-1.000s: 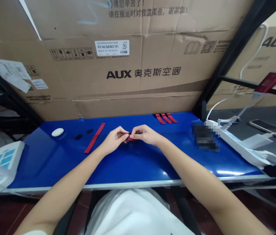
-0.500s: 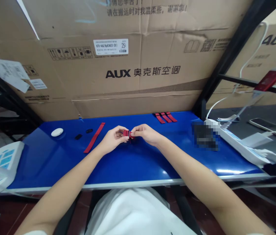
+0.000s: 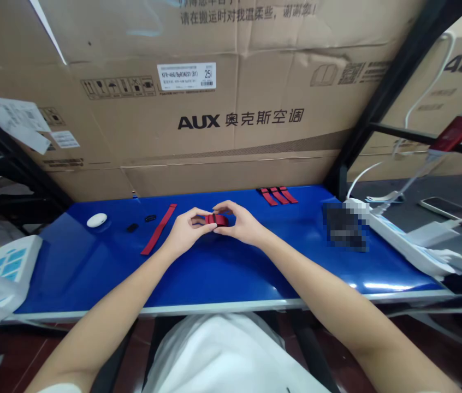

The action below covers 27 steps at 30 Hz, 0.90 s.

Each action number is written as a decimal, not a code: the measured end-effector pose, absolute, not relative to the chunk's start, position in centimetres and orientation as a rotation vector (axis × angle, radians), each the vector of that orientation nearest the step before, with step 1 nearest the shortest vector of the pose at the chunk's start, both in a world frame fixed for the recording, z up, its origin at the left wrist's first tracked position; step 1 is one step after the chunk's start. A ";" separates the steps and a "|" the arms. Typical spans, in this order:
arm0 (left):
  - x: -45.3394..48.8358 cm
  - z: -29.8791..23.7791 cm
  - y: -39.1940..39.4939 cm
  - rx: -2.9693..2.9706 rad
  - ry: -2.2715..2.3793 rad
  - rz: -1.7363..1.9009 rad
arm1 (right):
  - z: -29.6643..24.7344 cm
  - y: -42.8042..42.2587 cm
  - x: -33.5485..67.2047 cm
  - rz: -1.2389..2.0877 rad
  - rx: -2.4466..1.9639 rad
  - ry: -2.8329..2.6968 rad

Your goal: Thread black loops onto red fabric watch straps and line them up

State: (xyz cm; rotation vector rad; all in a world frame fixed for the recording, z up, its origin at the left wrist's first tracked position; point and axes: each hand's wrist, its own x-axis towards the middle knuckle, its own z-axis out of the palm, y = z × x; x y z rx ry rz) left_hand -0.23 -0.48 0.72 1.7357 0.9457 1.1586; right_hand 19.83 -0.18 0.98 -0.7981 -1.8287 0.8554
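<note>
A short red strap (image 3: 221,220) with a dark buckle (image 3: 215,218) is held just above the blue table, bent round at its right side. My left hand (image 3: 187,229) pinches its left end between thumb and fingers. My right hand (image 3: 244,225) curves about the other side, thumb at the lower edge and fingertips at the top near the buckle. Left of my hands lies a flat loose red strap (image 3: 159,229), beside a black buckle piece (image 3: 149,218) and a small black part (image 3: 132,227). Several red straps with black buckles (image 3: 278,196) lie side by side at the back right.
A round white case (image 3: 96,220) sits at the back left, near a white power strip (image 3: 13,267). On the right are a pixelated dark object (image 3: 343,226) and another power strip (image 3: 403,243) with cables. A large cardboard box (image 3: 231,153) stands behind the blue table (image 3: 231,278).
My right hand has shifted its hold from a pinch on the strap's right end to a wider grip around it. The strap now shows a rounded bend on the right.
</note>
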 end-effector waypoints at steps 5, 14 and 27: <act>-0.2 1.0 -0.7 1.669 0.923 1.130 | 0.9 -0.4 19.5 0.797 -0.784 -1.853; -0.4 0.9 -0.8 1.614 0.889 1.101 | 1.0 -0.3 19.8 0.826 -0.797 -1.828; -0.4 0.7 -0.6 1.540 0.886 1.045 | 0.4 -0.2 19.5 0.861 -0.787 -1.820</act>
